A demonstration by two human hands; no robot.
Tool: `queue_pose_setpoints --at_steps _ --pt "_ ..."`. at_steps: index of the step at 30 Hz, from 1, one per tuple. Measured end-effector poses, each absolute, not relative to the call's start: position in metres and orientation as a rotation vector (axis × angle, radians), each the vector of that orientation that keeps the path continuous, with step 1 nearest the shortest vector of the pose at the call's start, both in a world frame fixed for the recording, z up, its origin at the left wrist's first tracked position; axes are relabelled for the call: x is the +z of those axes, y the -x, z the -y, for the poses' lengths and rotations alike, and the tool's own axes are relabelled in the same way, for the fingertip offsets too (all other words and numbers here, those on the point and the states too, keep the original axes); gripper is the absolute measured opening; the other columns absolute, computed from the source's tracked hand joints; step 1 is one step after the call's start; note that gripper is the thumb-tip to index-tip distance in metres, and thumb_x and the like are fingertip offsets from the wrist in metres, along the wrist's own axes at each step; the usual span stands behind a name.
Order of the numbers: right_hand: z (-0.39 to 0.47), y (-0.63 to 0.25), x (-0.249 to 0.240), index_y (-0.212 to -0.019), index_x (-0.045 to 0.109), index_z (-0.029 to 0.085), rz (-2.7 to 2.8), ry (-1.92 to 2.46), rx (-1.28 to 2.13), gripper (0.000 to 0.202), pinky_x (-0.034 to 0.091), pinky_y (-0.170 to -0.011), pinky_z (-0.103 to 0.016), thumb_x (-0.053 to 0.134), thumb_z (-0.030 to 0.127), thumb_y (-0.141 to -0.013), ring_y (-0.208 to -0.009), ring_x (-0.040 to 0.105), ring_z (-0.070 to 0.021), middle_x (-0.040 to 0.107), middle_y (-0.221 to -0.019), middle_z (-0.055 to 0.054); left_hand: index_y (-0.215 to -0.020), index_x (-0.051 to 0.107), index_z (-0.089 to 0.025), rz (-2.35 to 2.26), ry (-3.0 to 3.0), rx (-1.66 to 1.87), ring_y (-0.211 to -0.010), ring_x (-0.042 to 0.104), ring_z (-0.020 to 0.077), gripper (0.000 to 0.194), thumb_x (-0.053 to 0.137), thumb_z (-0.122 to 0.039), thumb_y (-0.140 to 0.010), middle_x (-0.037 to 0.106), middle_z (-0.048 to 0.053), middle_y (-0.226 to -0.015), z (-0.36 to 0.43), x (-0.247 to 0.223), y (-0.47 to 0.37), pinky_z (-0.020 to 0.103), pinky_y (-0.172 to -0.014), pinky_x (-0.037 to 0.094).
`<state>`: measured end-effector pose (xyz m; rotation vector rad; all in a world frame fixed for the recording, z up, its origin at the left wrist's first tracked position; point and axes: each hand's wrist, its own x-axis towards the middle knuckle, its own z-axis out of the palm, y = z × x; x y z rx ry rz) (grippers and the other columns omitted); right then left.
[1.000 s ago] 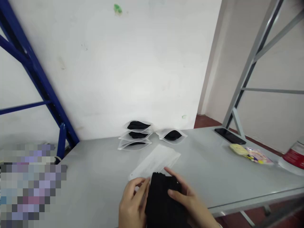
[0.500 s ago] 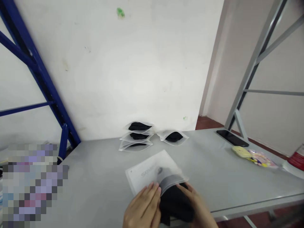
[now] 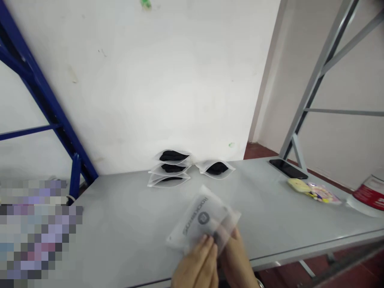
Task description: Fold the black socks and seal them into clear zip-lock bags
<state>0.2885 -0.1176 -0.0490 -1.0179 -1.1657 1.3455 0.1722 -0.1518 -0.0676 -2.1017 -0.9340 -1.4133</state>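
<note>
Frosted-white rectangular plastic pouch (image 3: 199, 220) lies ahead of left hand (image 3: 198, 262), fingers together on top; right hand (image 3: 238, 258) at right edge (both grips: can't tell).

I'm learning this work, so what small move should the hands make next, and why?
Perhaps steady the translucent bag with the left hand and ease the right hand toward the round logo: its fingers show through the bag's near right part, with a dark patch beside them, while the logo's area looks pale.
</note>
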Motion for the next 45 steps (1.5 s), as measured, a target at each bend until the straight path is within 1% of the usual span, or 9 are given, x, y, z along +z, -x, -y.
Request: queue_pose_setpoints --at_steps 3,7,10,13,22,26,31,38,45 --pt "0.119 -0.275 -0.054 -0.131 0.04 0.03 0.928 1.009 1.328 0.064 0.051 -0.083 -0.038 0.065 0.037 -0.073 -0.113 0.055 -0.0255 0.056 -0.127 -0.004 -0.122 0.056 -0.014 1.277 2.166 -1.304 -0.101 0.064 0.0202 0.039 0.05 -0.01 -0.084 0.068 0.011 -0.108 0.152 -0.059 -0.152 0.027 -0.084 0.054" --pt "0.121 -0.27 -0.059 -0.112 0.056 0.022 1.01 1.033 1.178 0.053 0.041 -0.096 -0.033 0.065 0.011 -0.061 -0.111 0.054 -0.0212 0.062 -0.113 -0.003 -0.124 0.056 -0.024 1.4 2.191 -1.41 -0.091 0.063 0.0184 0.04 0.049 -0.012 -0.086 0.064 0.008 -0.099 0.156 -0.052 -0.137 0.029 -0.078 0.054" --pt "0.126 -0.277 -0.053 -0.101 0.058 0.024 1.086 1.0 1.311 0.048 0.049 -0.059 -0.024 0.053 0.005 -0.057 -0.07 0.059 -0.014 0.064 -0.087 0.002 -0.123 0.057 -0.025 1.507 2.183 -1.41 -0.083 0.063 0.0157 0.037 0.049 -0.016 -0.088 0.062 0.007 -0.097 0.155 -0.048 -0.127 0.025 -0.072 0.053" --pt "0.132 -0.288 -0.04 -0.086 0.055 0.023 1.023 0.896 1.556 0.036 0.026 -0.035 -0.017 0.05 0.007 -0.055 -0.038 0.034 -0.0051 0.049 -0.059 0.009 -0.118 0.061 -0.023 1.67 2.109 -1.321 -0.073 0.062 0.0131 0.032 0.047 -0.021 -0.089 0.059 0.006 -0.091 0.149 -0.047 -0.112 0.021 -0.064 0.052" --pt "0.105 -0.317 -0.045 -0.104 0.061 0.022 1.091 1.066 1.28 0.047 0.047 -0.071 -0.031 0.055 0.015 -0.058 -0.08 0.059 -0.0196 0.064 -0.09 -0.002 -0.113 0.064 -0.025 1.848 1.767 -1.235 -0.062 0.058 0.0113 0.031 0.045 -0.029 -0.089 0.058 0.003 -0.09 0.134 -0.049 -0.055 0.021 -0.055 0.049" --pt "0.103 -0.311 -0.049 -0.123 0.053 0.025 1.395 1.269 0.666 0.054 0.035 -0.1 -0.046 0.057 0.019 -0.069 -0.118 0.045 -0.0273 0.052 -0.123 -0.008 -0.116 0.062 -0.027 1.803 1.756 -1.271 -0.075 0.058 0.0136 0.03 0.047 -0.026 -0.09 0.057 0.003 -0.092 0.142 -0.042 -0.058 0.023 -0.063 0.049" --pt "0.123 -0.293 -0.034 -0.142 0.025 0.034 1.854 1.048 0.211 0.068 0.045 -0.085 -0.04 0.048 0.012 -0.082 -0.09 0.056 -0.0203 0.059 -0.097 -0.005 -0.13 0.049 -0.031 1.464 1.997 -1.338 -0.084 0.055 0.0152 0.048 0.049 -0.009 -0.087 0.055 0.004 -0.094 0.151 -0.025 -0.088 0.026 -0.07 0.046" --pt "0.095 -0.329 -0.01 -0.099 0.06 0.023 1.716 1.221 -0.025 0.017 0.044 -0.078 -0.037 0.05 0.022 -0.085 -0.088 0.057 -0.0234 0.065 -0.094 -0.007 -0.134 0.042 -0.025 1.493 2.123 -1.28 -0.099 0.054 0.0232 0.048 0.053 -0.024 -0.088 0.055 0.011 -0.111 0.149 -0.015 -0.124 0.037 -0.08 0.05" --pt "-0.018 -0.388 0.016 -0.107 0.054 0.017 1.309 1.404 0.017 0.029 0.043 -0.079 -0.035 0.048 0.028 -0.08 -0.089 0.058 -0.0226 0.062 -0.102 -0.01 -0.112 0.063 -0.016 1.583 2.401 -0.969 -0.096 0.061 0.0276 0.043 0.071 -0.03 -0.072 0.064 0.011 -0.105 0.121 -0.031 -0.153 0.043 -0.081 0.053"
